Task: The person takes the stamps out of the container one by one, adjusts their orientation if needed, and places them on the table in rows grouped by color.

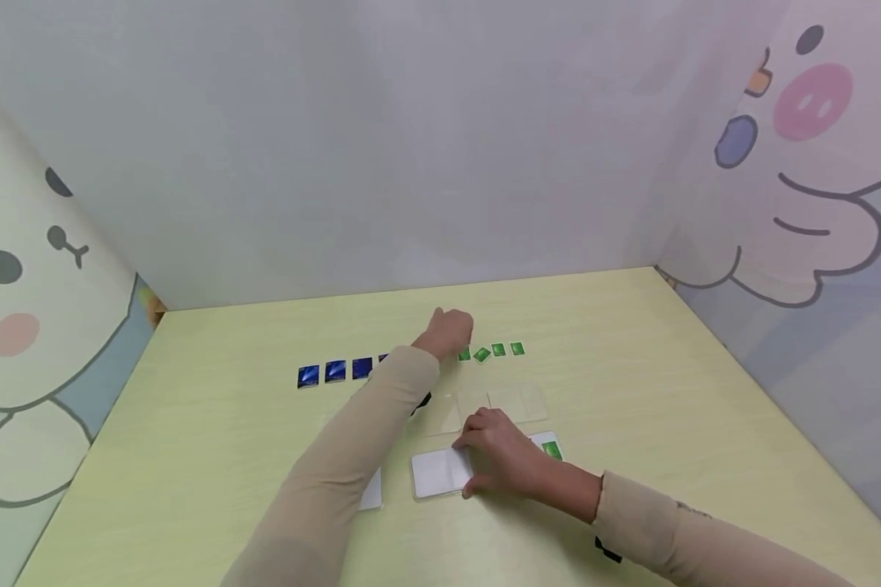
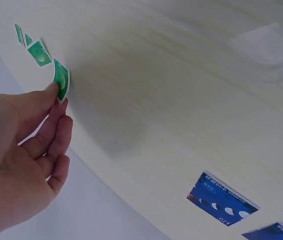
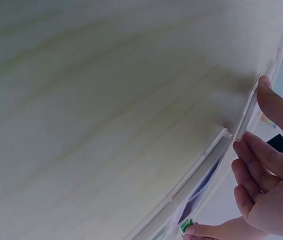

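My left hand (image 1: 449,330) pinches a small green postage stamp (image 2: 61,80) between thumb and fingertips, near the far side of the table. More green stamps (image 1: 517,349) lie in a row to its right. Closer to me, my right hand (image 1: 501,452) holds a clear plastic case with a white card (image 1: 433,473) in it, thumb at the near edge and fingers at the far one. Beyond the right hand's wrist shows a white piece bearing a green stamp (image 1: 552,450); the hand hides whether it joins the case.
Several blue stamps (image 1: 335,371) form a row at the left, partly behind the left forearm. A clear plastic piece (image 1: 521,403) lies beyond the right hand. Another white card (image 1: 370,492) is partly covered by the left sleeve. Printed walls border the pale table (image 1: 631,342).
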Demonstrator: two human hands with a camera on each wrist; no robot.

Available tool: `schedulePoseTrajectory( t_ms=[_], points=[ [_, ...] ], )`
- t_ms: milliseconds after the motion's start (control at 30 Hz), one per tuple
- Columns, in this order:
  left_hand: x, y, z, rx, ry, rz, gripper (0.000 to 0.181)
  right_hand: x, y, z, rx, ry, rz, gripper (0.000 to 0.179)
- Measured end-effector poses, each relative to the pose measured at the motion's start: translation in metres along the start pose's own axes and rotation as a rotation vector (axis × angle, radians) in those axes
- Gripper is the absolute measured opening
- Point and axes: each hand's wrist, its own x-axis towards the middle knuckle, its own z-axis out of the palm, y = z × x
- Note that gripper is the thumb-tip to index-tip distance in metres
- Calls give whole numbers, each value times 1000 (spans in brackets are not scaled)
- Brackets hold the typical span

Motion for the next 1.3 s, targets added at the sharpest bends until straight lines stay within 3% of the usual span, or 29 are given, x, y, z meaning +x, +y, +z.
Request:
schedulePoseTrajectory(
  t_ms=[233,667,1300],
  points=[
    [0,-1,2,50,16,3,17,0,-1,1,-4,-3,-1,52],
    [-2,1,-3,13,6,9,37,1,-1,1,-11,0,-6,52],
    [-4,-2,-11,-79,-62,-7,31,3,0,0,-9,-5,3,52]
  ],
)
